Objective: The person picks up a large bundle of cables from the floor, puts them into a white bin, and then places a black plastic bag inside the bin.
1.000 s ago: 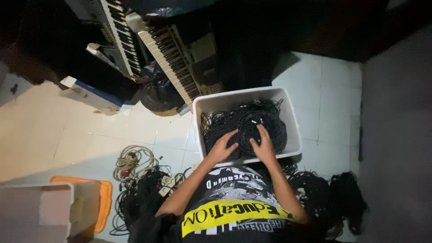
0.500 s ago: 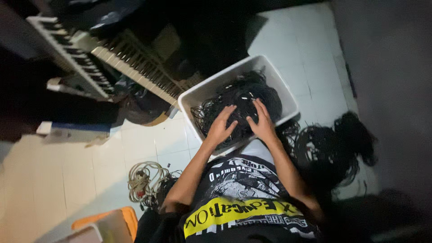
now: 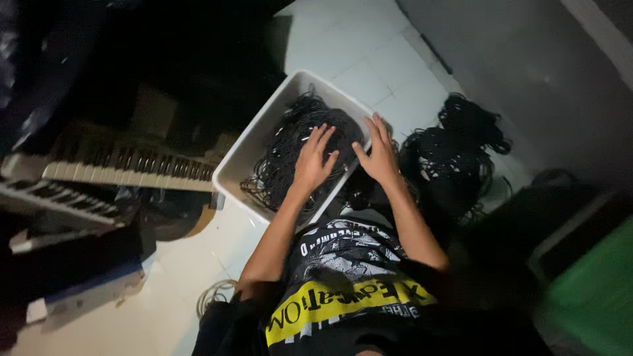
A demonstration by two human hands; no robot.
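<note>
Pressing down with fingers spread, the left hand (image 3: pixel 315 160) was laid flat and unclenched on the tangle of black cables (image 3: pixel 290 155) that filled the white plastic tub (image 3: pixel 254 148) set on the pale tiled floor (image 3: pixel 349 46). The right hand (image 3: pixel 378 150) was likewise spread open, grasping nothing, and was rested at the tub's near right rim where the cables spilled over. A second heap of black cables (image 3: pixel 461 148) was seen just beside the tub on the tiles, and two keyboards (image 3: pixel 125 170) were leaned at the left.
</note>
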